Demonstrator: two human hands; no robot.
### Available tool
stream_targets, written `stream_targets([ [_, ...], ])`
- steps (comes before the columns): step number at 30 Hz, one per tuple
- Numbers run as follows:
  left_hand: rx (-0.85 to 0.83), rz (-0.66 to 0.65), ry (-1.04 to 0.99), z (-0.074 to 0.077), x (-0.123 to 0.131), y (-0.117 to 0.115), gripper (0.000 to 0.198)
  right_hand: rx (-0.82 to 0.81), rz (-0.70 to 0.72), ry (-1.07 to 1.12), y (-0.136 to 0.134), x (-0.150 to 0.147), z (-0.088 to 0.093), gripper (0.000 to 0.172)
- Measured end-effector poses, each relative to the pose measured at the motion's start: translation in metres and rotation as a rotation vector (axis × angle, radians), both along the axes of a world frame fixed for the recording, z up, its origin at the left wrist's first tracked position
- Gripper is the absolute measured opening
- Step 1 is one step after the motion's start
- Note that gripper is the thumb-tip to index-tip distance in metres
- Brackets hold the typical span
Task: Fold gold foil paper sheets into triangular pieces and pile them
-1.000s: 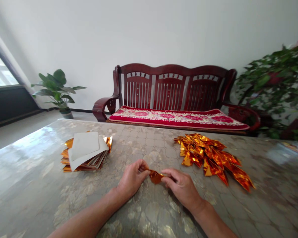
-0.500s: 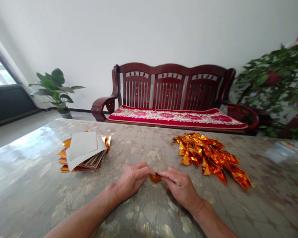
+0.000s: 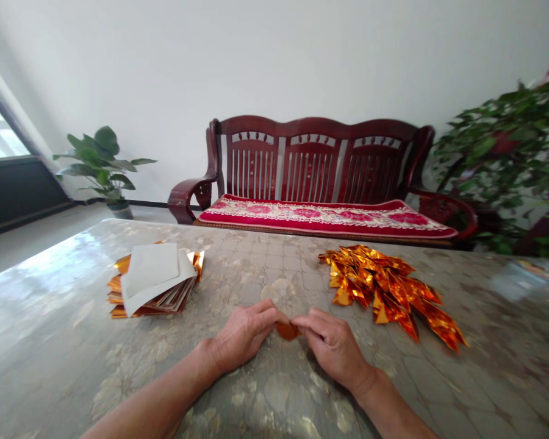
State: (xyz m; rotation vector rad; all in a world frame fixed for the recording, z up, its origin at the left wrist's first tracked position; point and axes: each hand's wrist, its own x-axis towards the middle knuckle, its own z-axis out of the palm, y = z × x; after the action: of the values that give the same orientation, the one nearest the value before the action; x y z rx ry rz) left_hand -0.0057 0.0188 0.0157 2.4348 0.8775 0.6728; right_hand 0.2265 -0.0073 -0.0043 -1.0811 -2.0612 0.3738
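- Gold-orange foil piece [image 3: 287, 331] sat at the lower centre of the frame, just over the table [image 3: 274, 268], mostly hidden by fingertips.
- Left hand [image 3: 244, 335] had its thumb and fingertips pinched on the left end of the foil piece; right hand [image 3: 332, 344] gripped the right end the same way. The two sets of fingertips almost met.
- Both forearms came in from the bottom edge of the frame, with bare marbled tabletop on either side of them.
- An open strip of tabletop ran from the hands up to the table's far edge, which crossed the middle of the frame in front of a wooden bench [image 3: 320, 164].
- At centre left lay a stack of flat foil sheets [image 3: 165, 299] with a white sheet [image 3: 153, 268] on top, well apart from the left hand.
- At centre right lay a loose pile of folded foil pieces [image 3: 388, 292], near the right hand but not touching it.
- A potted plant [image 3: 101, 161] stood on the floor at upper left, and a leafy plant [image 3: 507, 158] filled the right edge.
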Motion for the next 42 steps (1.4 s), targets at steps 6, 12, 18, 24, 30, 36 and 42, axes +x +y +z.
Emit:
stream_targets([
  [6,-0.09,0.025,-0.058,-0.002,0.004,0.002,0.021,-0.036,-0.012,-0.02,-0.001,-0.003,0.0,0.027],
  [12,-0.15,0.032,-0.156,-0.004,0.008,0.004,0.013,-0.011,-0.009,-0.053,-0.001,-0.002,0.0,0.028],
  [18,-0.169,0.099,-0.162,-0.011,0.009,0.006,0.01,-0.021,0.028,-0.056,0.0,0.002,0.001,0.024],
  [24,-0.139,0.22,-0.189,-0.014,0.008,0.007,0.011,-0.114,0.069,0.028,0.004,0.004,0.006,0.018],
  [30,-0.104,0.266,-0.186,-0.014,0.009,0.004,0.014,-0.096,0.086,0.058,0.007,0.004,0.004,0.016],
  [36,-0.132,0.296,-0.206,-0.013,0.013,-0.001,0.013,-0.102,0.05,0.071,0.006,0.006,0.0,0.016],
  [42,-0.171,0.336,-0.208,-0.014,0.017,-0.006,0.014,-0.126,0.028,0.08,0.003,0.003,0.001,0.016],
])
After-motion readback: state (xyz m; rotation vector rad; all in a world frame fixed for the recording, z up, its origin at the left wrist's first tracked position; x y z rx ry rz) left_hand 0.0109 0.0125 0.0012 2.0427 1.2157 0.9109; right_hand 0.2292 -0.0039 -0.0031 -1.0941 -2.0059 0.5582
